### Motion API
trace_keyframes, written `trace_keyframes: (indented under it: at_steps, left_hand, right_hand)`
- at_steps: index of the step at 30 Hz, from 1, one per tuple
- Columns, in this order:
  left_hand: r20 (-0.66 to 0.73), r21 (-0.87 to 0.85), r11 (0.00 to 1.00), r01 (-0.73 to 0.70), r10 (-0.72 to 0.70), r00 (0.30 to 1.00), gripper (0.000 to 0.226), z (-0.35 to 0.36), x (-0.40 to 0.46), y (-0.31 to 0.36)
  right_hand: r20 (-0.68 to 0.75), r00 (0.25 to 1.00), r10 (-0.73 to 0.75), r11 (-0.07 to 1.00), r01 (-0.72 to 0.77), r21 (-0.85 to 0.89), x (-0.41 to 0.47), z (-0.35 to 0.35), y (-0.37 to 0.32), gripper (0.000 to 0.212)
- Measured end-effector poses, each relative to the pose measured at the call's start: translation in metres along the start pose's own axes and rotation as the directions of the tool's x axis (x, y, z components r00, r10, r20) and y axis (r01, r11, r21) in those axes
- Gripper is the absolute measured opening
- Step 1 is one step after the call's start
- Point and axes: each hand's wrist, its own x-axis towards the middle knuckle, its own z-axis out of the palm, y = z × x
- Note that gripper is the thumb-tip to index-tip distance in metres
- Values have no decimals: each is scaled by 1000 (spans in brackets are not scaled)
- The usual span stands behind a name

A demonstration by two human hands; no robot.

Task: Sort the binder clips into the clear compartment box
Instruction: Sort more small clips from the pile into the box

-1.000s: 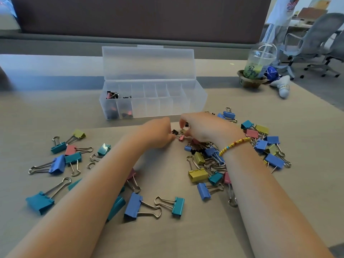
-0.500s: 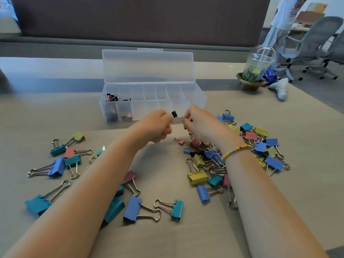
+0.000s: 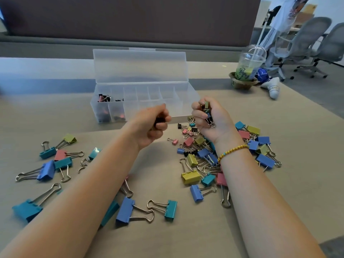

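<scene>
A handful of small binder clips (image 3: pixel 207 113) is clenched in the right hand (image 3: pixel 211 119) just in front of the clear compartment box (image 3: pixel 183 94), while a dark clip is enclosed in the left hand's (image 3: pixel 151 123) curled grip beside it. The gathering step appears finished. Next, a carry over the box's near wall is called for, with each clip released into its matching compartment.

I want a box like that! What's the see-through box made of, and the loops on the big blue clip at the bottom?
The compartment box looks like frosted clear plastic: the clips inside show through its walls, a bit cloudy. The blue binder clip has silvery loops that shine like metal wire; its body is probably painted metal, though the picture alone can't confirm that.
</scene>
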Motion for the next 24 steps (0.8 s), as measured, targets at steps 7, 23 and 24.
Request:
trace_keyframes:
  at_steps: [7, 23, 24]
  left_hand:
    - [219, 956, 151, -252, 208, 953, 28, 2, -3, -9]
    - [204, 914, -377, -152, 103, 974, 18, 8, 1, -23]
    - [204, 910, -390, -143, 120, 972, 17, 9, 1, -24]
  right_hand:
    - [-29, 994, -103, 833, 71, -549, -2, -6, -8, 19]
    - [16, 999, 42, -627, 39, -778, -10, 12, 3, 23]
    - [25, 999, 40, -644, 45, -763, -9, 13, 5, 21]
